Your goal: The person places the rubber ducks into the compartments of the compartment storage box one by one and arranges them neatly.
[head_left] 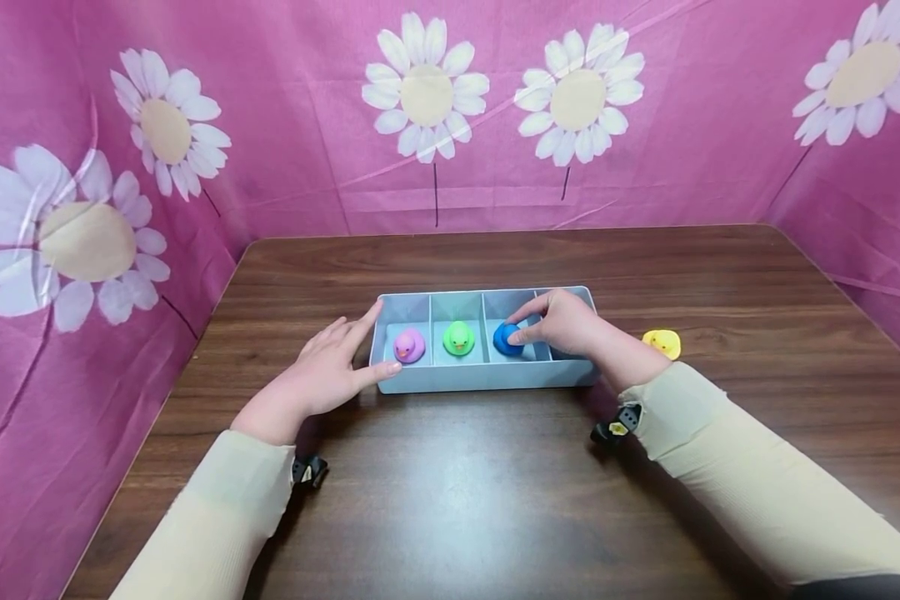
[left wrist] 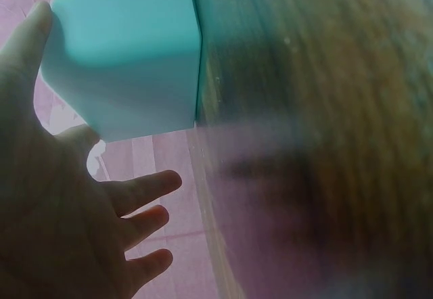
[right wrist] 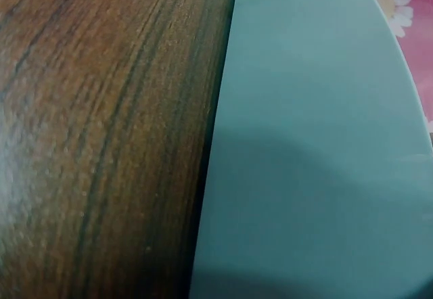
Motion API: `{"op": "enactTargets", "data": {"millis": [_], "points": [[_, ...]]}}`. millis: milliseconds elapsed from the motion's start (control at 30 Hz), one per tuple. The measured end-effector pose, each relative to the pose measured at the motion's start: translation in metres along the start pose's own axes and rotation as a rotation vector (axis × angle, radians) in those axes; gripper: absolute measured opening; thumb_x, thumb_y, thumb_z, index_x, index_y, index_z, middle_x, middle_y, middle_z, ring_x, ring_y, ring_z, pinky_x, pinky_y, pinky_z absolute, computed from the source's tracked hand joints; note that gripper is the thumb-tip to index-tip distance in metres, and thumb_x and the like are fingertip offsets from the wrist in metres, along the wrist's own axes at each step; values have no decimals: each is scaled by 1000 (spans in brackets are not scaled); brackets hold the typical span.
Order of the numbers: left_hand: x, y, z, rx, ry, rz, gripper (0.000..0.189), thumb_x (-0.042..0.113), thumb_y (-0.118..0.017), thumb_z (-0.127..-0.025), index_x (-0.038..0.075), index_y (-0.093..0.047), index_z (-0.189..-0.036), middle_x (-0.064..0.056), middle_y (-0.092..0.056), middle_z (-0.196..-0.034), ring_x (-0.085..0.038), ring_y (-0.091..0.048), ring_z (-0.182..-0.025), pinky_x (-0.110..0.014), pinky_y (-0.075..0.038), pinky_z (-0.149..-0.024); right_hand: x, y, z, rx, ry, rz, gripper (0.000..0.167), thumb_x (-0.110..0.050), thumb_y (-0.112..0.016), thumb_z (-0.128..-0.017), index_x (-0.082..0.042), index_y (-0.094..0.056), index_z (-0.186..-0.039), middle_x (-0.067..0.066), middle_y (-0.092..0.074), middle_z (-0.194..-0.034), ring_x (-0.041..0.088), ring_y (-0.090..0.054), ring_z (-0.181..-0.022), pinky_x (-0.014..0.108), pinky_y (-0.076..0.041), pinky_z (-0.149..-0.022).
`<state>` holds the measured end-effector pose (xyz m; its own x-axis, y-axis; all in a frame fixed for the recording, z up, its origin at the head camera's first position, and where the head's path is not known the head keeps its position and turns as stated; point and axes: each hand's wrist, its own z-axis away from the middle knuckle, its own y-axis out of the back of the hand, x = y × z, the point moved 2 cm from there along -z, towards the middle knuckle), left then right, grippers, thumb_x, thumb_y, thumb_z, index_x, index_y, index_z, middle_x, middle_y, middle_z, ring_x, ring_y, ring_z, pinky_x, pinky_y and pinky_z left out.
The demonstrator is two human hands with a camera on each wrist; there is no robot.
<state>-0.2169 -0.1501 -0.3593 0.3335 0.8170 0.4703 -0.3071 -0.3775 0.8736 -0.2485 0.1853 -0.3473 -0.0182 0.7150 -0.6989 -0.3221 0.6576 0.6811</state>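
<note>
A light blue-grey box, split by dividers into several compartments in a row, sits on the table. From left to right, a purple rubber duck, a green rubber duck and a blue rubber duck each occupy their own compartment. My right hand reaches over the box's right end and pinches the blue duck between thumb and fingers, hiding part of it. At the left end, my left hand has its fingers spread, thumb and index finger at the box's corners; the left wrist view shows this hand too.
On the brown wooden table, a yellow rubber duck lies right of the box, close to my right forearm. A pink cloth with white daisies hangs behind and along both sides. The right wrist view shows the box's front wall.
</note>
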Motion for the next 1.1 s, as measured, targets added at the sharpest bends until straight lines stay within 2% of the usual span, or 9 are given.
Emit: {"op": "enactTargets", "data": {"millis": [533, 633, 700, 767, 900, 1033, 1067, 1100], "points": [[2, 1, 1, -10, 21, 8, 96, 79, -45, -86, 38, 2, -159, -13, -27, -159, -39, -9, -147, -62, -7, -113, -1, 2, 2, -28, -3, -11, 32, -21, -82, -84, -7, -76, -112, 17, -65, -119, 32, -50, -111, 44, -42, -86], [2, 1, 1, -10, 22, 6, 95, 79, -45, -86, 38, 3, -158, -14, -28, -158, -39, -9, -147, -62, -7, -113, -2, 3, 3, -23, 7, -4, 34, -21, -81, -84, -7, -76, -115, 16, -65, -119, 31, -50, -108, 41, -43, -82], [2, 1, 1, -11, 23, 7, 95, 79, -45, -86, 39, 3, -158, -14, -28, -158, -39, -9, -147, -62, -7, -113, -3, 6, 5, -13, 16, -6, 36, -22, -81, -84, -7, -75, -116, 16, -66, -111, 30, -51, -99, 37, -42, -74], [2, 1, 1, -12, 23, 6, 95, 79, -45, -86, 39, 3, -158, -14, -28, -158, -39, -9, -147, -62, -7, -114, -5, 10, 8, 6, 23, -14, 38, -24, -81, -84, -7, -74, -117, 14, -63, -95, 28, -48, -87, 34, -38, -66], [2, 1, 1, -10, 22, 6, 95, 79, -45, -87, 39, 3, -158, -14, -27, -159, -39, -9, -147, -61, -7, -114, -8, 25, 17, 51, 37, -46, 41, -28, -82, -83, -8, -74, -117, 6, -46, -67, 25, -42, -68, 31, -32, -55], [3, 1, 2, -7, 12, 7, 94, 76, -46, -88, 36, 1, -159, -14, -28, -159, -41, -9, -147, -61, -7, -114, -5, 46, 33, 110, 39, -75, 42, -31, -83, -82, -10, -75, -118, 1, -36, -60, 20, -36, -57, 30, -30, -47], [3, 1, 2, -5, 10, 7, 94, 76, -47, -88, 35, 1, -159, -13, -28, -159, -41, -10, -147, -60, -7, -114, -3, 53, 38, 128, 40, -77, 43, -32, -83, -82, -11, -75, -118, 0, -36, -60, 20, -37, -58, 30, -32, -48], [3, 1, 2, -4, 7, 7, 94, 75, -47, -89, 35, 1, -159, -13, -28, -159, -41, -10, -147, -60, -7, -114, 0, 59, 44, 143, 41, -78, 43, -33, -83, -82, -11, -74, -119, 0, -44, -61, 18, -43, -61, 30, -36, -50]]}}
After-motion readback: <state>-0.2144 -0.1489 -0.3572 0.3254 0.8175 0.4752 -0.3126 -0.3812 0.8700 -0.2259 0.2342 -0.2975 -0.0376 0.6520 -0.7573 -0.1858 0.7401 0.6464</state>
